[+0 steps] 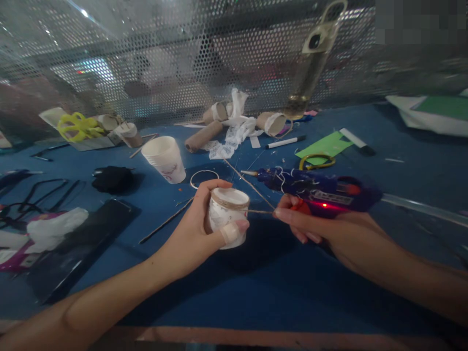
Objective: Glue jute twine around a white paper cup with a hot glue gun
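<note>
Bare forearms [120, 292] reach to a left hand [199, 224] curled around a white cup [219, 218], centred above a blue table [219, 297]; probably light and easily dented, it is best cradled below its twine-wrapped rim [228, 205], while the right hand [329, 229] pinches a flexible twine strand [260, 212].

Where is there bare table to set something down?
Bare blue tabletop shows between the forearms, in front of the held white cup, and at right, between the clear glue stick and green-and-white item. Crowded: behind the cup, lace and cardboard tubes; far left, a black slab.
</note>
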The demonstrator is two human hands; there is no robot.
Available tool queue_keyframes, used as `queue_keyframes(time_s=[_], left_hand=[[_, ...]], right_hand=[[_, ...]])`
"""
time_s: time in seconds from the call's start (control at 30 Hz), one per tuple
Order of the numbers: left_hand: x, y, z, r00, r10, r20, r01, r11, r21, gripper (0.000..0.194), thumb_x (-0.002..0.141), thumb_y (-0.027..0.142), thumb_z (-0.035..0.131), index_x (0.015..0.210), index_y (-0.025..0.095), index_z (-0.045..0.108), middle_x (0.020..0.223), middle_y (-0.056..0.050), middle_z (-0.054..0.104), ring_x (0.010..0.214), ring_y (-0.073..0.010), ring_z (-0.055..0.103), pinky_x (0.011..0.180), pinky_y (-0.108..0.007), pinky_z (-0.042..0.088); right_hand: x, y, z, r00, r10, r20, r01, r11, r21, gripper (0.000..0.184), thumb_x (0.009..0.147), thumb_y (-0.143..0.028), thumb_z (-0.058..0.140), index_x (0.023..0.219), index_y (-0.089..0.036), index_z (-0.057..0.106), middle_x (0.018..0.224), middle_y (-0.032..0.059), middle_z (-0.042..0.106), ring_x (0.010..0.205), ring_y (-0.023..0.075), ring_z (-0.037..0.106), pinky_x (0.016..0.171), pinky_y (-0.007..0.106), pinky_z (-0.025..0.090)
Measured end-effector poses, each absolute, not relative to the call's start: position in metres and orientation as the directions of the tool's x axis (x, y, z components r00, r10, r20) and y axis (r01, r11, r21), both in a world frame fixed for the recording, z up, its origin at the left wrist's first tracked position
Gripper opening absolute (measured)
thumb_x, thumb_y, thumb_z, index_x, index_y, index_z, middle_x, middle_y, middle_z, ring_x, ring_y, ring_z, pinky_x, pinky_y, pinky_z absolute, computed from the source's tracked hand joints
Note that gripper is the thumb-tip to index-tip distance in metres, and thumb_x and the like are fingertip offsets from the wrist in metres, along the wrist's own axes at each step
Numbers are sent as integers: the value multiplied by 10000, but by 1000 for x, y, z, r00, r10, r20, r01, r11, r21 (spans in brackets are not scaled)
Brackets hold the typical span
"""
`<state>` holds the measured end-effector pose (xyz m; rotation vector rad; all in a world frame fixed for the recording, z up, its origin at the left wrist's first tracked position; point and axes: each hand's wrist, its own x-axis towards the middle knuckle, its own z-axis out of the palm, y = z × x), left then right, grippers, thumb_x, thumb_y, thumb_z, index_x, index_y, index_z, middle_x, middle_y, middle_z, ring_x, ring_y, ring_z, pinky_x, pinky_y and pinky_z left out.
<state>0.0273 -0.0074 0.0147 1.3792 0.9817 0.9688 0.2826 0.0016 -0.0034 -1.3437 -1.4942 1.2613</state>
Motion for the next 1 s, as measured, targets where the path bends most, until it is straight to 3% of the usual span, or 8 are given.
queue_keyframes(time_s=[0.27, 0.6, 1.0], left_hand=[[26, -7, 15, 331, 943, 2, 27, -11, 1000, 538, 866, 265, 872, 1267, 291, 515, 1066, 30, 683, 900, -115, 694, 787, -200, 581], [27, -8, 12, 347, 938, -18, -4, 21, 1000, 525, 863, 237, 876, 1271, 321, 557, 1104, 28, 689, 932, -121, 688, 801, -205, 587], [28, -9, 12, 357, 932, -61, -13, 71, 997, 562, 826, 259, 888, 1277, 307, 556, 1123, -33, 690, 954, -224, 725, 814, -338, 622]], right_hand=[[278, 2, 3, -178, 980, -93, 218, -53, -974, 432, 783, -659, 854, 749, -257, 698, 566, -57, 544, 568, 143, 544, 575, 306, 437], [280, 3, 3, -196, 975, -103, 244, -53, -968, 387, 804, -639, 835, 833, -266, 738, 579, -57, 570, 583, 155, 554, 596, 321, 435], [279, 3, 7, -185, 978, -91, 239, -45, -970, 362, 795, -600, 853, 793, -258, 732, 560, -59, 560, 560, 152, 540, 576, 323, 422]])
